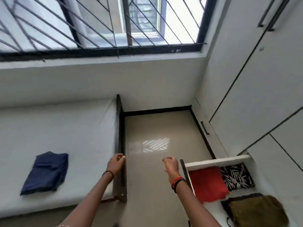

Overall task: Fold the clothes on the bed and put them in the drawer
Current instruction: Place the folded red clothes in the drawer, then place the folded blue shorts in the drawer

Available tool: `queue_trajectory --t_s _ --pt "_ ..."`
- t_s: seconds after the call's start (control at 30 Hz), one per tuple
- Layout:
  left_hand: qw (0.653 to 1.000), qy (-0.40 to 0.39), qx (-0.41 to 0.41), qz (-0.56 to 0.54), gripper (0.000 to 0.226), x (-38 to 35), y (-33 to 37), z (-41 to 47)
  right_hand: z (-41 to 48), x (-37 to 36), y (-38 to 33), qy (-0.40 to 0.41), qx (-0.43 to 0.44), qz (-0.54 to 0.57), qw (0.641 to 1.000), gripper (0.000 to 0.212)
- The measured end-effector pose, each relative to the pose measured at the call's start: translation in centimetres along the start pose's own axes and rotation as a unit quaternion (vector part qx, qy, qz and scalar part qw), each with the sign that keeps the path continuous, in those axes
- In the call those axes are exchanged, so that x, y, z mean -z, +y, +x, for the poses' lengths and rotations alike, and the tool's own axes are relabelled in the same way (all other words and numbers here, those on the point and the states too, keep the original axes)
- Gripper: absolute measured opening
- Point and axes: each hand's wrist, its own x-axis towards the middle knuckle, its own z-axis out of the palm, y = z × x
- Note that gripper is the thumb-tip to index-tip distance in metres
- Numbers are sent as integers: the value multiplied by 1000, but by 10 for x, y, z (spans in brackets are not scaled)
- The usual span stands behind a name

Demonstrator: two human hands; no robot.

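The folded blue cloth [45, 172] lies on the bed [73, 125], well apart from the open drawer [218, 161], where a red cloth [208, 184], a striped cloth [236, 176] and a brown cloth [257, 210] lie. Both hands hold nothing, fingers loosely bent: the left hand [116, 163] is by the bed's dark edge, maybe touching it (too blurry to tell), and the right hand [170, 164] is near the drawer. The person should slide both hands flat under the blue cloth and carry it level, so the folds do not fall open.
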Motion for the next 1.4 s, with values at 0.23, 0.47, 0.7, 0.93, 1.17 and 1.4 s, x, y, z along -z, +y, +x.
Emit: queue_trajectory --t_s 0.23,0.47,0.7,0.93,1.17,1.4 --pt "975 104 96 -171 31 116 -60 5 -34 -127 -19 -89 37 -47 994 24" --pt "945 139 158 -250 26 216 -135 20 -68 -262 -3 -152 42 -94 983 20" --pt "911 184 208 -304 25 288 -204 32 -101 -365 16 -205 2 -113 972 24" --pt "859 212 275 -376 40 325 -260 47 -111 -443 28 -245 -36 -117 962 27" --pt "827 206 325 -410 40 335 -288 88 -78 -503 38 -276 -41 -158 947 31" --pt "804 211 388 -398 23 329 -338 149 -21 -587 54 -277 -34 -268 922 30"
